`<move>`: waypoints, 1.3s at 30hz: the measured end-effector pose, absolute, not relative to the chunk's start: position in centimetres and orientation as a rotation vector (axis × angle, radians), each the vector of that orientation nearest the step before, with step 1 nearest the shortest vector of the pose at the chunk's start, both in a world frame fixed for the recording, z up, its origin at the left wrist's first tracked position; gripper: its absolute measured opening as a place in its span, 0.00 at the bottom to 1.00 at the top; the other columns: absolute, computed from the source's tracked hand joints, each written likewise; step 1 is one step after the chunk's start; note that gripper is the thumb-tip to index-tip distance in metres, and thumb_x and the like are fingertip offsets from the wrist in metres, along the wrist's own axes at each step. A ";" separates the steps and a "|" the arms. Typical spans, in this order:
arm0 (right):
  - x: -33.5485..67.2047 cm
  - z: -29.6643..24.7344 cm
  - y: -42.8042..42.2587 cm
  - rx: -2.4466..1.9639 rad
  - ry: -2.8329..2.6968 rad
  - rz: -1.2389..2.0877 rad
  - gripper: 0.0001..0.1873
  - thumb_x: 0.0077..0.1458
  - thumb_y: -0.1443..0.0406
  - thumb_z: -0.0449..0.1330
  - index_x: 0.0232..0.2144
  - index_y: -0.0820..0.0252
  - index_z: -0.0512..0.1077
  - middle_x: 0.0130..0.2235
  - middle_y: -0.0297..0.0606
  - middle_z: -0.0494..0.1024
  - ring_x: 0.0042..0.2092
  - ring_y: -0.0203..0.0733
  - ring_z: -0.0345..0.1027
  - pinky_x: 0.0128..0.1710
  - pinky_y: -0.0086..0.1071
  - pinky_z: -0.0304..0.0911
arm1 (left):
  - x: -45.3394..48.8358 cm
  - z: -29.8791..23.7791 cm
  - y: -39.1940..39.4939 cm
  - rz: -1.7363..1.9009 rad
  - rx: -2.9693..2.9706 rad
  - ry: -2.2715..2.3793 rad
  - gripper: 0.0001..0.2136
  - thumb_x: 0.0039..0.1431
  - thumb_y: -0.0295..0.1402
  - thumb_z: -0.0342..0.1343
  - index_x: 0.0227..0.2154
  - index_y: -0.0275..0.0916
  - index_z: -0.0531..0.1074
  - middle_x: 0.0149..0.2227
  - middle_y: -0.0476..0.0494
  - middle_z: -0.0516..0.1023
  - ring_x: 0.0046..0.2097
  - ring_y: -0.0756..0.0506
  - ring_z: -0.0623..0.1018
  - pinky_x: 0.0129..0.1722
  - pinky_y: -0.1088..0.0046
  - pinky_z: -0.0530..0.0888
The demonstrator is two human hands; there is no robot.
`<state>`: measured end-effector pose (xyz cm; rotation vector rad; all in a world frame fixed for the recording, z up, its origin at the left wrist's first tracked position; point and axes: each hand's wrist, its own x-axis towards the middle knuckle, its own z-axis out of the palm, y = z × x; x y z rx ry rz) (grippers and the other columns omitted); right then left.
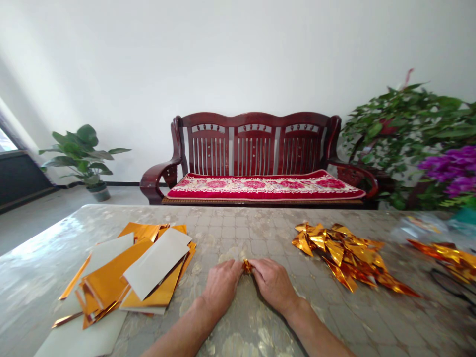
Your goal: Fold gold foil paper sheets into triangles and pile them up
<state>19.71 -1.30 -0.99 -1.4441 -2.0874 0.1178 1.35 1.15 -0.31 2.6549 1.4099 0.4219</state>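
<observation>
Gold foil, a small crumpled foil piece, sits pinched between the two hands at the near middle of the table. The left hand lies knuckles up, its grip closed on the left end of the foil piece with the fingertips curled under. The right hand mirrors it, its grip clenched on the right end, so the two hands almost touch around it. Both hands rest low on the table, and only a sliver of the foil shows between the fingers; its shape cannot be told.

To the left of the hands, near but apart, lies a loose stack of flat sheets, some gold side up and some white side up, fanned over one another. To the right, also apart, is a pile of folded, pointed gold shapes. A second heap of the same lies at the far right edge, blurred.

The table has a pale, glossy patterned top. Behind it stands a dark red wooden settee with a red flowered cushion, a potted plant on the floor at the left, and a leafy bush with purple flowers at the right
</observation>
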 end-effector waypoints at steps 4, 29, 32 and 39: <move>19.5 -1.0 -1.4 -1.437 -2.096 0.099 0.16 0.61 0.71 0.52 0.45 0.57 0.76 0.40 0.40 0.81 0.42 0.43 0.74 0.45 0.34 0.66 | 1.6 -0.3 1.0 0.361 2.687 1.411 0.11 0.69 0.29 0.42 0.38 0.40 0.71 0.35 0.45 0.77 0.38 0.46 0.78 0.35 0.73 0.69; 17.6 -0.4 -2.7 -1.524 -2.040 0.082 0.16 0.62 0.70 0.47 0.33 0.57 0.74 0.31 0.39 0.80 0.35 0.39 0.75 0.36 0.27 0.61 | 2.5 -0.5 0.5 0.386 2.730 1.306 0.13 0.69 0.29 0.39 0.35 0.40 0.70 0.33 0.43 0.77 0.36 0.45 0.78 0.34 0.72 0.70; 17.4 -0.4 -2.8 -1.548 -2.025 0.118 0.15 0.62 0.70 0.47 0.32 0.57 0.73 0.30 0.38 0.80 0.34 0.39 0.75 0.35 0.27 0.60 | 2.5 -0.6 0.5 0.375 2.733 1.287 0.13 0.68 0.29 0.39 0.36 0.40 0.69 0.34 0.43 0.78 0.36 0.45 0.78 0.35 0.72 0.70; 17.1 -0.2 -2.8 -1.615 -1.977 0.134 0.15 0.63 0.71 0.48 0.32 0.57 0.73 0.31 0.39 0.81 0.35 0.41 0.76 0.35 0.27 0.60 | 2.7 -0.3 0.4 0.308 2.662 1.275 0.11 0.68 0.27 0.40 0.38 0.39 0.68 0.37 0.42 0.78 0.38 0.45 0.79 0.36 0.72 0.71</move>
